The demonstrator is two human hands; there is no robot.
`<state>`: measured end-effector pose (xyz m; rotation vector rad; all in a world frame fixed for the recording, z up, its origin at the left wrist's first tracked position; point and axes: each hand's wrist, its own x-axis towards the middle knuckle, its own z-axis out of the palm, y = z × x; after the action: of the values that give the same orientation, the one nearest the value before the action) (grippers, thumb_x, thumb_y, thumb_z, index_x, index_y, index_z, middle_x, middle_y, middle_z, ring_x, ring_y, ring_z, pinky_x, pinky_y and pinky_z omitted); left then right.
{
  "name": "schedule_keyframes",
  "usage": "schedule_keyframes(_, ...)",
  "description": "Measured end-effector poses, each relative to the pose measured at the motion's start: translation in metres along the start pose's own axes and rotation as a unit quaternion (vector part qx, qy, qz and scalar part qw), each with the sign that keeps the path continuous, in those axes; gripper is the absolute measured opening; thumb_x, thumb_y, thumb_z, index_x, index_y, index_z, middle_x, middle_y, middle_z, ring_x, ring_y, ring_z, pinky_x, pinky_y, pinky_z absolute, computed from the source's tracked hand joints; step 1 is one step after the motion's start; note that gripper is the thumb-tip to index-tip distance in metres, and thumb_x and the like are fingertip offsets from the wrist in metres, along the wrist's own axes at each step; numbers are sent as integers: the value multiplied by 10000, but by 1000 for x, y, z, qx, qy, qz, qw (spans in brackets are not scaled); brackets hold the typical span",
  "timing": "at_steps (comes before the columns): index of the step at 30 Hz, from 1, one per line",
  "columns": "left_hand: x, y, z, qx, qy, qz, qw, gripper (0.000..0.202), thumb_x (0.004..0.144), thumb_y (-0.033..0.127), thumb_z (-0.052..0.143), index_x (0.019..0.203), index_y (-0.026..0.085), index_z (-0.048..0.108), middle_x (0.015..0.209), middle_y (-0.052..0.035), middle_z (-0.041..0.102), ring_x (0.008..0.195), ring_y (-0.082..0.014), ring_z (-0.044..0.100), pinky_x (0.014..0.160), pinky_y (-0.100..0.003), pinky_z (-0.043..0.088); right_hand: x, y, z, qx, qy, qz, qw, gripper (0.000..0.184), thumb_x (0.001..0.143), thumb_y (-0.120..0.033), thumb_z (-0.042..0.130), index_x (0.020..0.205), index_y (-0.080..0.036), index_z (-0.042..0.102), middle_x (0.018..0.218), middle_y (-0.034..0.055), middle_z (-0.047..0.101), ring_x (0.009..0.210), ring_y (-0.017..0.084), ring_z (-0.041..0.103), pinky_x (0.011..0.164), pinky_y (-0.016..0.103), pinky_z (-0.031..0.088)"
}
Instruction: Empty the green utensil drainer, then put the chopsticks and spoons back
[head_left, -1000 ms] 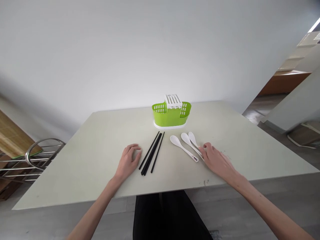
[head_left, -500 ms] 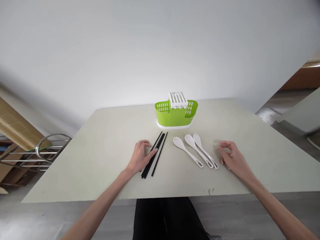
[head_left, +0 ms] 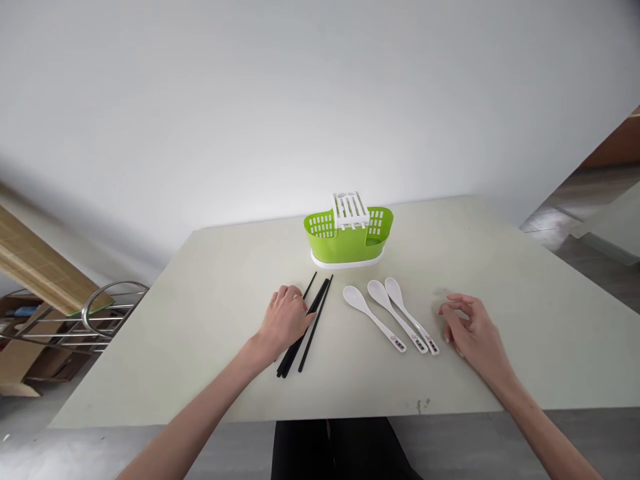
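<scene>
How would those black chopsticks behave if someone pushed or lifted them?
The black chopsticks look straight, so they are probably stiff. Their thinness suggests each is light. Some lie bunched by the left hand, so a push might spread them.

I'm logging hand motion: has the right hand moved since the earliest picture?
Yes, the right hand has moved rightward, farther from the green basket.

The basket [head_left: 345, 249] is green-and-white, chopsticks [head_left: 291, 355] black, spoons [head_left: 381, 295] white with seemingly red-and-black prints [head_left: 399, 343].
</scene>
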<state>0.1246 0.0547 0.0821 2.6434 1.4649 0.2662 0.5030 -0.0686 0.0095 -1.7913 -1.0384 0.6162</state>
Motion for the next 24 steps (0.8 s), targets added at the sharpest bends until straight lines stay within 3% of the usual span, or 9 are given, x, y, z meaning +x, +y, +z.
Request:
schedule_keyframes(7, 10, 10, 1, 50, 17, 6, 999, 232, 878, 433, 646, 769, 256, 748, 977, -153, 739, 1121, -408, 602, 920, -586, 508, -1, -5, 0, 41, -21, 28, 999, 560, 931, -667, 588, 1273, -227, 528, 1146, 112, 713, 531, 112, 593, 466, 252, 447)
schedule_keyframes(12, 15, 10, -6, 29, 15, 0, 999, 252, 804, 335, 705, 582, 241, 632, 891, -146, 738, 1070, -429, 644, 901, -593, 508, 0, -3, 1, 47, -30, 21, 998, 567, 937, -678, 572, 1279, -229, 518, 1062, 84, 724, 528, 120, 588, 490, 262, 460)
schedule_keyframes(17, 16, 3, -21, 35, -23, -6, 999, 202, 753, 217, 670, 555, 251, 642, 918, -93, 781, 1039, -393, 683, 883, -558, 541, 2, -1, 2, 37, -40, 5, 998, 506, 956, -636, 554, 1264, -237, 508, 1046, 63, 721, 533, 118, 609, 549, 276, 483)
schedule_keyframes(24, 13, -7, -35, 8, -45, -55, 997, 191, 798, 302, 644, 625, 292, 723, 1011, -32, 811, 1053, -347, 715, 931, -535, 564, 1, -6, 2, 47, -54, 0, 997, 457, 969, -601, 535, 1242, -236, 503, 913, 19, 701, 524, 132, 602, 526, 271, 461)
